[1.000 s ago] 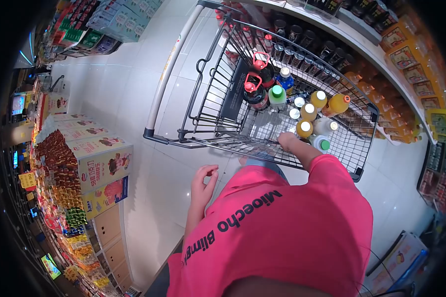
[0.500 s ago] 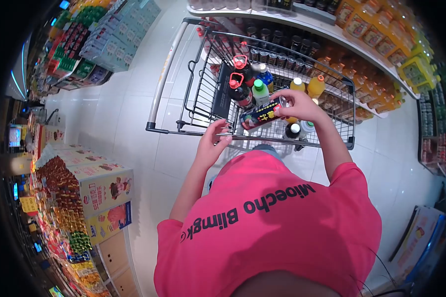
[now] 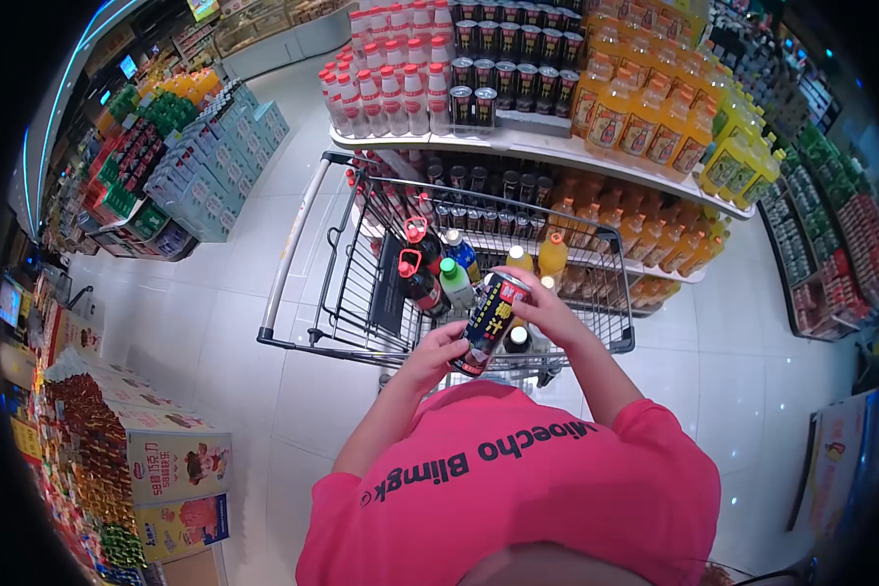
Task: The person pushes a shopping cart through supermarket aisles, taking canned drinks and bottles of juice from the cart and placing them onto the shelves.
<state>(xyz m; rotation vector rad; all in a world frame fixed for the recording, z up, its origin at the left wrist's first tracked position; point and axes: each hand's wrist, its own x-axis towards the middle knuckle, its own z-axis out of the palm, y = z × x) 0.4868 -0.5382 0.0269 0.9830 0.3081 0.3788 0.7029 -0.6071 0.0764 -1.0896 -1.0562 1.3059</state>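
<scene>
A tall black drink can (image 3: 491, 322) with yellow lettering is tilted in front of my body, above the near rim of the shopping cart (image 3: 415, 357). My right hand (image 3: 549, 311) is closed around its upper end. At the lower end, my left hand (image 3: 438, 355) has its fingers and thumb closed on the can's side. Behind it in the cart stand dark bottles (image 3: 423, 289) with red carry handles, a green-capped bottle (image 3: 455, 285), a blue bottle (image 3: 462, 256) and an orange juice bottle (image 3: 553, 256). A black-capped bottle (image 3: 518, 340) is partly hidden by my right hand.
Beyond the cart, a shelf (image 3: 518, 144) carries red-capped bottles (image 3: 391, 98), dark cans (image 3: 503, 83) and orange drinks (image 3: 645, 117). Stacked light-blue cartons (image 3: 215, 171) stand at left. A snack display (image 3: 98, 430) is at lower left, and shelves of drinks (image 3: 820, 234) line the right.
My left hand, apart from the can before, has closed on its lower end. The can has turned more upright toward me. The view has lifted, showing more of the shelf's upper tier.
</scene>
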